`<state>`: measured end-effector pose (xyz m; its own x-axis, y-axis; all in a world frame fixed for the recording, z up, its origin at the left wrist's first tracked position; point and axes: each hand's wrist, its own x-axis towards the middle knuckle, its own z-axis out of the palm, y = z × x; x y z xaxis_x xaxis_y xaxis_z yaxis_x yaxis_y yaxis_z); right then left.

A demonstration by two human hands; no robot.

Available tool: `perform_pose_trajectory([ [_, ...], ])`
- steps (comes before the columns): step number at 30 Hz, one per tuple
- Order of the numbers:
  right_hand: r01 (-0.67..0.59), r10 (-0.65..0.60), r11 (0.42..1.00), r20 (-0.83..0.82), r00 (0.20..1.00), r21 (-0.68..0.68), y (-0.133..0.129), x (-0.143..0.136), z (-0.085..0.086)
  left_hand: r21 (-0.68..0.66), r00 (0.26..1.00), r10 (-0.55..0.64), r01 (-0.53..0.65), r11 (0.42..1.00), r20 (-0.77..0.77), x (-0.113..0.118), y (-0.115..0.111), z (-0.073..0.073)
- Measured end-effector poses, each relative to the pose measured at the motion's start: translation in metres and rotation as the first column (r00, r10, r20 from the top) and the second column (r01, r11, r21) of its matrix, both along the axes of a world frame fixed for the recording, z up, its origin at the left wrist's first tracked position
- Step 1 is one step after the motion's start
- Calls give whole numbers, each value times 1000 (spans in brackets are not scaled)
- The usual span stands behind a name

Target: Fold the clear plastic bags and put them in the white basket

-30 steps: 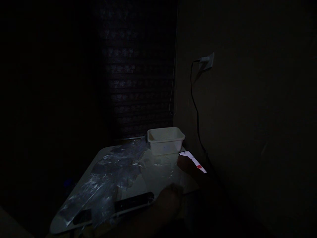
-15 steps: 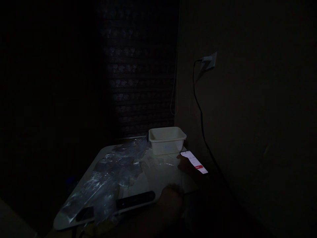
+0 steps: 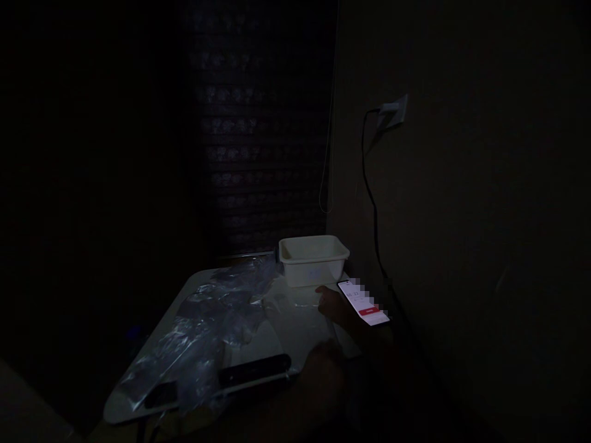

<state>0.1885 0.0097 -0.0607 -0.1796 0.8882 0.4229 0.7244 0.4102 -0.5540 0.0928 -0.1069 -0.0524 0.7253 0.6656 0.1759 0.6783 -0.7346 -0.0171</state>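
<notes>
The scene is very dark. My right hand (image 3: 333,306) is over the right side of the white table (image 3: 295,337), just left of a lit phone (image 3: 364,304), with a finger stretched out to the left. A thin glossy piece of clear plastic (image 3: 307,304) lies by its fingertip. At the table's front edge, my left hand (image 3: 323,368) is curled; whatever it may hold is lost in shadow. Just left of it, a long dark bar (image 3: 255,370) lies along that edge. Crumpled clear plastic bags (image 3: 207,326) cover the table's left half.
A white plastic tub (image 3: 314,272) stands at the back right corner of the table. A small dark object (image 3: 160,395) sits at the front left. Behind is a dark slatted blind (image 3: 258,154). A black cable (image 3: 375,215) hangs from a wall outlet (image 3: 392,112).
My right hand has moved left, off the phone's edge, and more of the lit screen shows. My left hand stays nearly in place. The view has shifted slightly.
</notes>
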Motion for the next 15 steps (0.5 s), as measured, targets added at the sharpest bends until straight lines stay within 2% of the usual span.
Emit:
perform_pose_trajectory([
  [2, 10, -22, 990, -83, 996, -140, -2, -5, 4, -9, 1000, -24, 24, 1000, -17, -2, -2, 3],
  [5, 5, -82, 939, -208, 975, -344, -7, -10, 11, -52, 997, -65, 64, 997, -33, -6, -3, 10],
  [7, -39, -89, 905, -276, 957, -424, -9, -11, 14, -96, 999, -36, 33, 995, -25, -11, 0, 16],
  [12, -90, -113, 874, -381, 918, -477, -7, -1, 15, -128, 974, 224, -222, 967, 5, -26, 28, 26],
  [14, -151, -99, 870, -465, 880, -470, -6, 6, 13, -132, 964, 266, -262, 956, 9, -32, 42, 24],
  [15, -178, -67, 877, -481, 874, -446, -6, 9, 12, -120, 972, 236, -234, 965, 2, -35, 47, 21],
])
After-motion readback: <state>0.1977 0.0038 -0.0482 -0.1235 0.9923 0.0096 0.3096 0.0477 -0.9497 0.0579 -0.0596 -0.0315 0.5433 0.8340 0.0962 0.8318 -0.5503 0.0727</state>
